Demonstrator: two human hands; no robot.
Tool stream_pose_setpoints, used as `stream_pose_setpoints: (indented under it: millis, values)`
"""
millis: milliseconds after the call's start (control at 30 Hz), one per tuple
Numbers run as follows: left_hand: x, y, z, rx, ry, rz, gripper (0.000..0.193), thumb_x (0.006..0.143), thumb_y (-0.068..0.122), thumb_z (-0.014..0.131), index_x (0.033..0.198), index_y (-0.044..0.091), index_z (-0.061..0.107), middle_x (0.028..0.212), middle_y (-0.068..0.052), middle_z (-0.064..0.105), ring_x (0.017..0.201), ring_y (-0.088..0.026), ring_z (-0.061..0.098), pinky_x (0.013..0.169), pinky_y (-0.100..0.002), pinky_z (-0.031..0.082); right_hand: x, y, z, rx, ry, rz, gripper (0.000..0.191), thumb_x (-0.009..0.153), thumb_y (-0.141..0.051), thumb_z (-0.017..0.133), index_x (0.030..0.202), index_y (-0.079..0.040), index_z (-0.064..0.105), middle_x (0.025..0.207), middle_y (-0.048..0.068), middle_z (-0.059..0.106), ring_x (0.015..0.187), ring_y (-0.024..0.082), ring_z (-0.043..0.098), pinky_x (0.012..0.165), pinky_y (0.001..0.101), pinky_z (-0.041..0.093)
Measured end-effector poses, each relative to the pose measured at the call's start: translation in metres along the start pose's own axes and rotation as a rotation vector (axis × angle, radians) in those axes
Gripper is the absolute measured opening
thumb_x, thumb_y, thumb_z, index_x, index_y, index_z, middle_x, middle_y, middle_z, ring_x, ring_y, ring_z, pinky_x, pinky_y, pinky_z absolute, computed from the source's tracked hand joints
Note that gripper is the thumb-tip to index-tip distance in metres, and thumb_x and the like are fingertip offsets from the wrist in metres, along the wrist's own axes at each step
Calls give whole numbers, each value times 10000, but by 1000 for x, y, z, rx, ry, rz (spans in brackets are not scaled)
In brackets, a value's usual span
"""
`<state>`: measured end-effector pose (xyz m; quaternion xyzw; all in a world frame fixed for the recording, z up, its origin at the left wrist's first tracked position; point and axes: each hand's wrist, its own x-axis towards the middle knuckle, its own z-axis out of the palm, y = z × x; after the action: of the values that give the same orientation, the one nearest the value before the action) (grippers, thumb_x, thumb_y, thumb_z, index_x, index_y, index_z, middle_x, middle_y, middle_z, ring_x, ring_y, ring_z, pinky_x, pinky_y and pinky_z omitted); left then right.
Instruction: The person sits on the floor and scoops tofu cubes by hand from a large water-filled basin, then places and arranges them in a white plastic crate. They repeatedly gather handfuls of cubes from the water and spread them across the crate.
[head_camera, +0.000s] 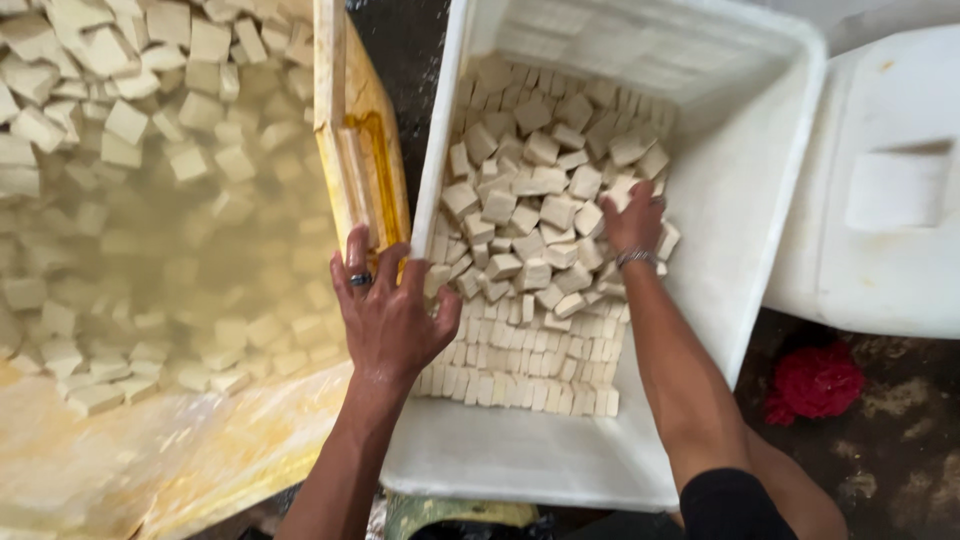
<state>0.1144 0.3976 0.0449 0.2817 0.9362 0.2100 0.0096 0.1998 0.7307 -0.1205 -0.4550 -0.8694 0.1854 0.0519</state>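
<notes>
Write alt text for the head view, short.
Seen from above, the right hand reaches into a white plastic tub of pale tofu cubes, while the left hand rests on the tub's rim. To the left, a yellow-stained vat holds more cubes in cloudy liquid.

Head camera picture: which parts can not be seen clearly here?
- Right hand: its fingertips and grip are hidden among the pale cream cubes, head view.
- Left hand: its palm faces down on the white plastic tub's rim, so contact is hidden.
- Murky yellowish liquid: sunken cubes there are blurred.
- Red bundle: too dim to identify.
</notes>
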Motion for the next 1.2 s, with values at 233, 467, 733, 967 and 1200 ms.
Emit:
stream_pose_setpoints:
  millis: [233, 467, 733, 967, 1200]
  values:
    - [3, 0, 0, 8, 4, -7, 321, 759, 265, 694, 999, 53, 714, 1199, -141, 649, 1454, -434, 361, 1163, -690, 224, 14, 6, -16, 192, -171, -66, 478, 808, -251, 848, 1166, -88, 577, 1163, 160, 689, 1022, 337, 694, 917, 446, 558]
    - [4, 3, -4, -8, 9, -11, 298, 774, 255, 689, 990, 53, 717, 1192, -143, 652, 1456, -422, 371, 1166, -679, 246, -12, 1, -13, 55, -429, -360, 560, 775, -101, 812, 1275, -68, 562, 1278, 234, 576, 899, 360, 679, 826, 454, 554]
    - [5, 3, -4, 7, 5, -10, 300, 774, 264, 693, 978, 45, 712, 1192, -147, 653, 1447, -421, 377, 1153, -690, 245, 9, 9, -12, -3, -453, -326, 621, 766, -135, 855, 1316, -98, 570, 1096, 194, 684, 987, 370, 684, 892, 458, 559]
    - [4, 0, -2, 6, -33, -13, 296, 777, 263, 692, 976, 44, 711, 1173, -139, 651, 1432, -402, 388, 1158, -689, 253, 8, 0, -10, 453, -338, -379, 539, 847, -138, 834, 1307, -106, 554, 1194, 141, 686, 984, 313, 734, 864, 389, 609]
    - [5, 1, -2, -2, 3, -12, 278, 765, 262, 689, 947, 53, 713, 1170, -140, 655, 1435, -416, 393, 1147, -684, 256, -9, -25, 11, -47, -461, -859, 580, 798, -128, 818, 1329, -181, 591, 1419, 198, 517, 1012, 379, 687, 853, 436, 589]
